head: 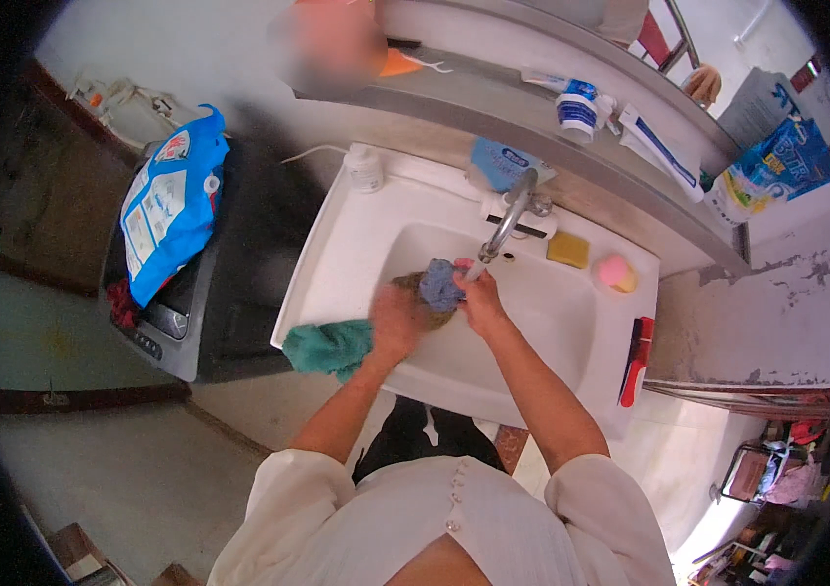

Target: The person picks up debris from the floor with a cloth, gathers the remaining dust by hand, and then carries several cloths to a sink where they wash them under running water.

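Observation:
Under the running water of the chrome tap [506,220], my right hand [484,302] grips a bunched blue cloth [443,284] over the white washbasin [539,337]. My left hand [397,322] is blurred at the basin's left side, against a brownish-olive item [438,319] partly hidden beneath the cloth. Its grip and the item's kind are unclear. A green cloth [331,347] hangs over the basin's front left rim, beside my left wrist.
Behind the tap, a shelf [459,91] holds toothpaste tubes [660,150]. A yellow sponge [567,250], pink-and-yellow soap [616,273], red-and-black brush [636,362] and white bottle [364,168] stand on the basin's ledges. At left, a blue detergent bag [173,205] rests on a dark washing machine [239,293].

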Tool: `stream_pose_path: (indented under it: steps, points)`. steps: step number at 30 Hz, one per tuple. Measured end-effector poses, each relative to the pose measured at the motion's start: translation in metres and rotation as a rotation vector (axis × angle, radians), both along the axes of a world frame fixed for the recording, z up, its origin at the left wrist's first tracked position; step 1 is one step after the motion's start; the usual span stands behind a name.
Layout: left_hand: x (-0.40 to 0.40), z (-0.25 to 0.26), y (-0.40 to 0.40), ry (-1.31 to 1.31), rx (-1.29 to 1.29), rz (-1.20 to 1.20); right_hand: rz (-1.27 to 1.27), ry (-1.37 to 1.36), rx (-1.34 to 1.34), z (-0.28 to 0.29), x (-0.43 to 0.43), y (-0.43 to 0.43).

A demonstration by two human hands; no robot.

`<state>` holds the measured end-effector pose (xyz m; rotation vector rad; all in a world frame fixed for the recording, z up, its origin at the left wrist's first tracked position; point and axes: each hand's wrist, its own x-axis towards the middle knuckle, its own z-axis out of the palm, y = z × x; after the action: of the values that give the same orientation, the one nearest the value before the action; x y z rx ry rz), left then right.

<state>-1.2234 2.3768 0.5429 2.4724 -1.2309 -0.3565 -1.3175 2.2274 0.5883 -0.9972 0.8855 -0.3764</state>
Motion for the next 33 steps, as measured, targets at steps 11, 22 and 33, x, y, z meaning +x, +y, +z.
stream_pose_path:
  steps: [11, 22, 33]
  points:
    - [-0.044, 0.064, -0.091, 1.089, -0.806, 0.116, -0.105, -0.295, 0.376, 0.022, -0.017, -0.009]
    - [-0.024, 0.105, -0.086, 0.210, -0.220, -0.106, 0.002, 0.018, -0.100, 0.031, -0.014, -0.013]
    - [0.019, 0.095, -0.065, 0.741, -0.314, -0.068, 0.423, 0.466, -0.510, 0.048, -0.021, -0.027]
